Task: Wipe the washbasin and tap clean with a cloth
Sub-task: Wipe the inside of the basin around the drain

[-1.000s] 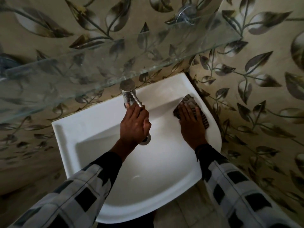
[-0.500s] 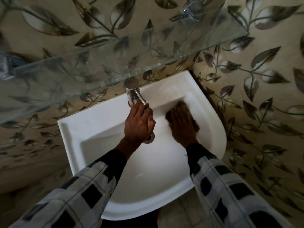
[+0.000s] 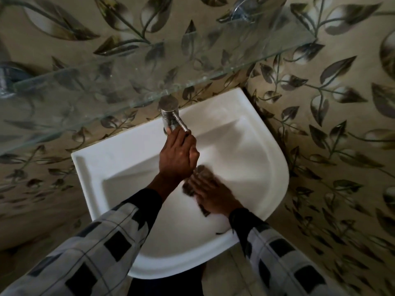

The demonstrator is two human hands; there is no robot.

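Note:
A white corner washbasin (image 3: pixel 89 167) is fixed against leaf-patterned walls. A steel tap (image 3: pixel 168 116) with a thin lever stands at its back rim. My left hand (image 3: pixel 177 159) lies over the tap's spout, its fingers wrapped round it and the fingertips near the tap body. The spout itself is hidden under that hand. In the bowl, my right hand (image 3: pixel 213 197) presses a dark striped cloth (image 3: pixel 202 170) flat against the basin's bottom, just right of my left wrist. The cloth and right-hand fingers are blurred by motion.
A glass shelf (image 3: pixel 106 86) juts out above the basin, just over the top of the tap. A tiled wall (image 3: pixel 331 124) closes in the basin's right side. Floor tiles (image 3: pixel 224 274) show below the front rim.
My right hand slid the cloth from the basin's upper right slope down and left to the bowl's bottom. My left hand stayed on the tap.

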